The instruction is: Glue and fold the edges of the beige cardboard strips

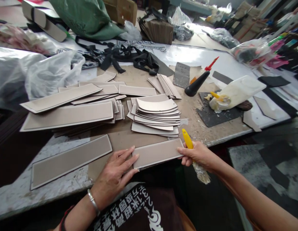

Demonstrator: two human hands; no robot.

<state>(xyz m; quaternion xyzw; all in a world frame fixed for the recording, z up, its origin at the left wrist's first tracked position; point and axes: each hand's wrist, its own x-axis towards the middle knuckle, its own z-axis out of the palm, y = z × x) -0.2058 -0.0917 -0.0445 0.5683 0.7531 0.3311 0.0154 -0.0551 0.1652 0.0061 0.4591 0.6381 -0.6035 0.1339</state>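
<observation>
A long beige panel (158, 153) with a pale border lies along the table's front edge. My left hand (115, 171) rests at its left end, fingers stretched out and apart, fingertips touching the panel. At the other end, my right hand (199, 155) pinches the panel's corner between thumb and fingers. The same hand also holds a brush (187, 138), its yellow handle pointing up and its glue-crusted bristles hanging below. Left of my left hand lies another bordered panel (72, 162). Behind the hands are a fanned stack of panels (155, 115) and a pile of longer panels (69, 112).
Right of the stacks stand a black cone-shaped bottle (197, 84) with a red tip and a tilted whitish glue container (238, 93) on a dark board (209, 117). Black straps (129, 59) lie behind. Plastic bags (52, 73) and a green sack (86, 19) sit at left.
</observation>
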